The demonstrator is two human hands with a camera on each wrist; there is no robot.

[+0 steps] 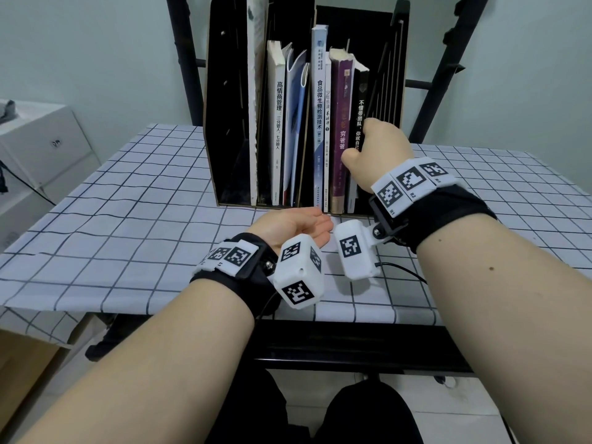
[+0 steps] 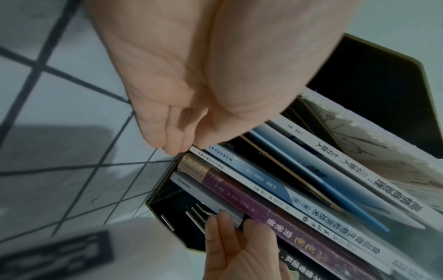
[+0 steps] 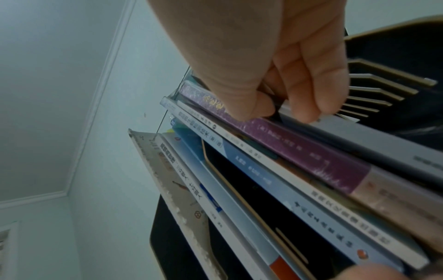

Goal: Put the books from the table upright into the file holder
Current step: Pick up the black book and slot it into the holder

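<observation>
Pale green walls (image 1: 96, 59) (white cornice (image 3: 95, 94) above) surround a grid-checked tablecloth (image 1: 128, 219) and white boxes (image 1: 41, 145).

Left hand (image 2: 182, 79) fingertips touch a white book's (image 2: 230, 168) foot; right hand (image 2: 239, 246) grips the black book (image 2: 309, 263).

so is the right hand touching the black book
Touching: in the right wrist view the right hand pinches the black book, thumb on one side, fingers on the other.

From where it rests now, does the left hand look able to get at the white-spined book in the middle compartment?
Probably yes. The left hand lies open on the table, just before the file holder. The white-spined book faces forward with nothing in front of it. The right hand works further right, on the black book.
</observation>
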